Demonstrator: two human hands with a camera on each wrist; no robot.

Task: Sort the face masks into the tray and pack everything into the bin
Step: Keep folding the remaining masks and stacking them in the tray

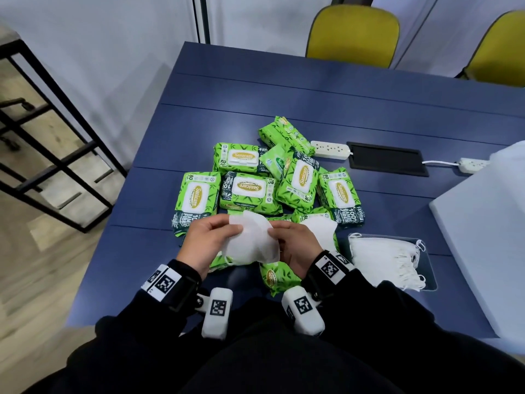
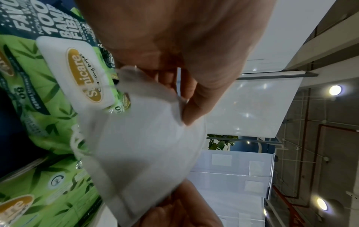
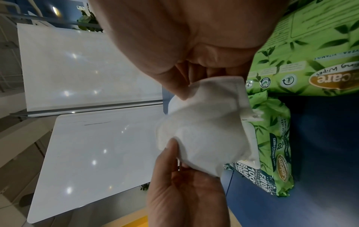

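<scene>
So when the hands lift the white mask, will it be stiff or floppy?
Probably floppy: the white mask creases where the left hand and right hand pinch it. Likely very light. Its ear loops may snag the wipe packs.

I note matt white fabric on the face mask (image 1: 250,245); glossy green plastic film on wipe packs (image 1: 250,191); matt blue table (image 1: 284,89).

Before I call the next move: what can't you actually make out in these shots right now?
- Mask count: head view, both hands cover overlapping layers.
- Bin: head view, cut off at right edge; contents unseen.
- Tray: head view, stacked masks hide its floor.
- Wipes packs near hands: partly hidden.
</scene>
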